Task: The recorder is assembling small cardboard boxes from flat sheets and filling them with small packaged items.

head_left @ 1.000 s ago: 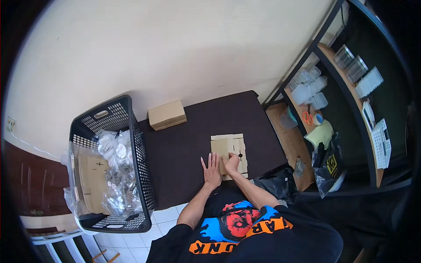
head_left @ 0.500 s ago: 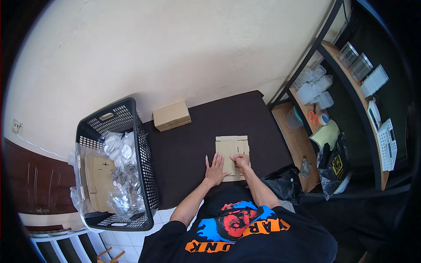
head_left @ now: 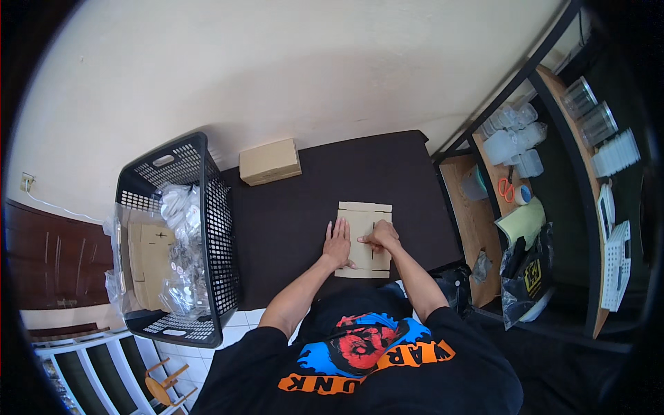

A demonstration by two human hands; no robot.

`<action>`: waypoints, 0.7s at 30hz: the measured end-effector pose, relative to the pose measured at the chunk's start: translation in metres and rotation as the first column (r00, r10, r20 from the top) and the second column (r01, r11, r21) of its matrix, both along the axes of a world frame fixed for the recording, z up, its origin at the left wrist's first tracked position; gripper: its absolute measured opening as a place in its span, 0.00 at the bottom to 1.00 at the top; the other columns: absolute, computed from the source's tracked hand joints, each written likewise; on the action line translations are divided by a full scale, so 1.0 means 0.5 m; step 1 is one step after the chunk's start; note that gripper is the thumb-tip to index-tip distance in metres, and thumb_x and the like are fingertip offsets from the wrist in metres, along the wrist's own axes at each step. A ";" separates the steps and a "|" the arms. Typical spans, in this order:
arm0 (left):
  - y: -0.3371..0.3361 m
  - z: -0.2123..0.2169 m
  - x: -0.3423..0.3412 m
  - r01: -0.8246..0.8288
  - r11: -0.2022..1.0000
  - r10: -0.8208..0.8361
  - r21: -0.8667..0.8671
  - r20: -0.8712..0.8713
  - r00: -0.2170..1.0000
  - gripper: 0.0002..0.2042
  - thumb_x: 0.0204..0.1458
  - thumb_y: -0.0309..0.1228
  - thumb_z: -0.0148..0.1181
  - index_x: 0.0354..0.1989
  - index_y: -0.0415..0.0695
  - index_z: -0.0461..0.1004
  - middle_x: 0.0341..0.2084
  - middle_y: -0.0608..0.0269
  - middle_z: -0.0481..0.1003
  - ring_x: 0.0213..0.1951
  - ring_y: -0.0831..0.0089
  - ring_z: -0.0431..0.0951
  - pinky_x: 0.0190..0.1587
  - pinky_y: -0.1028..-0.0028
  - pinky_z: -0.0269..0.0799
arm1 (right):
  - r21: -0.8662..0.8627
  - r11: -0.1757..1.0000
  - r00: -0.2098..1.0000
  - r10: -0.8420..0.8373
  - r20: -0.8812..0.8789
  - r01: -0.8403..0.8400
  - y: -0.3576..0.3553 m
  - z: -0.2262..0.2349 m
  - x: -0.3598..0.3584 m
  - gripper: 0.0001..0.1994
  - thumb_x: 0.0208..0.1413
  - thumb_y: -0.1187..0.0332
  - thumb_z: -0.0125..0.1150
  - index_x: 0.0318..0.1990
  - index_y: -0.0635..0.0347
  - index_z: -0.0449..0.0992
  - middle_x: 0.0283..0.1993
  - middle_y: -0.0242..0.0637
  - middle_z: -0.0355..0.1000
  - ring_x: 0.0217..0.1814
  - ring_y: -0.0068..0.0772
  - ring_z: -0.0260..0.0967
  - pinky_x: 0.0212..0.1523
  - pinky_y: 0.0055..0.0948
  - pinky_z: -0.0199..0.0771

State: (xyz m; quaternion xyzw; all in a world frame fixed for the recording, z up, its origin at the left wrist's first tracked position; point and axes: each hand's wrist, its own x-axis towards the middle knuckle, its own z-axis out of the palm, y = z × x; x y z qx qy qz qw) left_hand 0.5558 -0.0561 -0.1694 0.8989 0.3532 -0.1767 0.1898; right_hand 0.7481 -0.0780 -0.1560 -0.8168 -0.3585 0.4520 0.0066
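Observation:
A flat piece of brown cardboard [head_left: 361, 266] with slits and small edge flaps lies on the dark brown table in front of me. My left hand [head_left: 338, 245] rests flat along its left edge, fingers stretched toward the wall. On the right part of the cardboard is my right hand [head_left: 381, 237], its fingers curled in and its thumb side pointing left. Whatever those curled fingers hold, if anything, is hidden. A closed brown cardboard box [head_left: 270, 162] sits at the table's back left, beyond both hands.
A black plastic basket [head_left: 220, 256] with clear plastic packs and cardboard stands on the left. Right of the dark table [head_left: 277, 221] is a shelf rack [head_left: 573, 149] with plastic containers, orange scissors [head_left: 506, 190] and a tape roll [head_left: 523, 195]. Black plastic bags hang and lie near it.
The view has shifted slightly. My right hand has moved toward the middle of the cardboard and its fingers are more curled. More of the cardboard lies flat; my left hand stays at its left edge.

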 end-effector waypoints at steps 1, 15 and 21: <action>0.010 0.016 0.012 -0.001 1.000 -0.001 -0.025 -0.073 0.997 0.79 0.28 0.61 0.85 0.81 0.28 0.36 0.83 0.40 0.39 0.84 0.51 0.34 0.82 0.47 0.27 | -0.011 1.000 1.000 0.004 -0.002 -0.005 -0.004 -0.011 0.007 0.26 0.53 0.49 0.82 0.17 0.59 0.79 0.18 0.37 0.78 0.18 0.29 0.77 0.25 0.32 0.80; 0.070 0.047 0.021 -0.075 0.992 0.070 -0.101 -0.054 0.996 0.89 0.13 0.62 0.87 0.82 0.33 0.30 0.84 0.46 0.36 0.84 0.49 0.33 0.81 0.41 0.23 | 0.123 0.937 0.945 -0.323 -0.059 0.328 0.132 -0.106 -0.015 0.27 0.48 0.46 0.84 0.17 0.60 0.80 0.16 0.38 0.75 0.19 0.32 0.76 0.25 0.36 0.78; 0.072 0.057 0.023 -0.076 0.995 0.072 -0.067 -0.059 0.996 0.88 0.13 0.67 0.84 0.83 0.40 0.32 0.84 0.55 0.35 0.83 0.47 0.31 0.74 0.22 0.20 | 0.049 0.899 0.885 -0.416 -0.208 0.434 0.101 -0.132 0.033 0.26 0.51 0.49 0.84 0.17 0.61 0.78 0.20 0.40 0.78 0.24 0.37 0.80 0.32 0.40 0.80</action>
